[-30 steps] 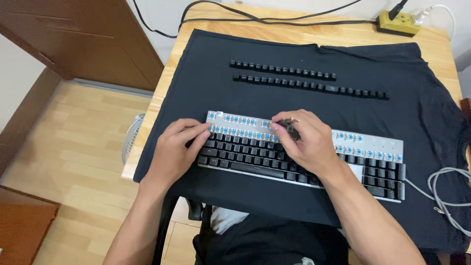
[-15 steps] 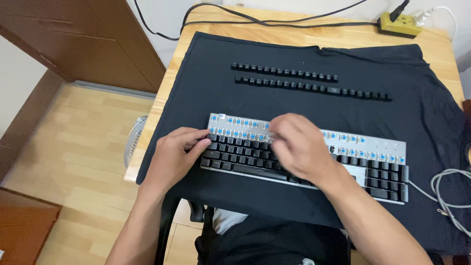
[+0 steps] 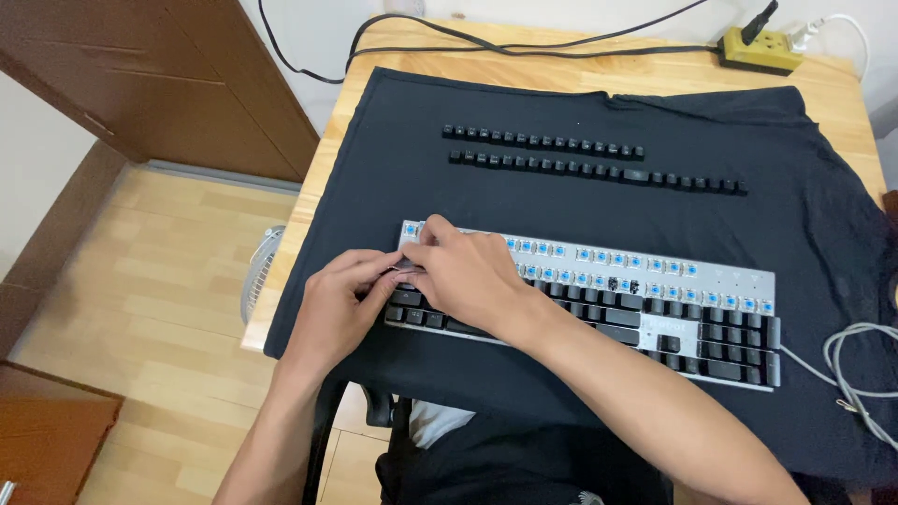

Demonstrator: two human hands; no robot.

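A silver keyboard (image 3: 655,281) lies on a black cloth (image 3: 823,234). Its upper rows show bare blue switches, while black keycaps remain on the lower rows. My left hand (image 3: 341,299) grips the keyboard's left end, fingers curled against it. My right hand (image 3: 468,271) reaches across to that same corner, its fingertips pinched on a thin small tool (image 3: 404,269) that is mostly hidden. Two rows of removed black keycaps (image 3: 543,143) are lined up on the cloth behind the keyboard.
The cloth covers a wooden table (image 3: 374,75). A yellow power strip (image 3: 758,51) and black cables (image 3: 468,42) lie at the back edge. The keyboard's grey cable (image 3: 856,365) coils at the right. A small fan (image 3: 260,276) stands on the floor left of the table, beside a brown cabinet (image 3: 168,84).
My right hand has slid left from the keyboard's middle to its left end, meeting my left hand, whose fingers have curled in.
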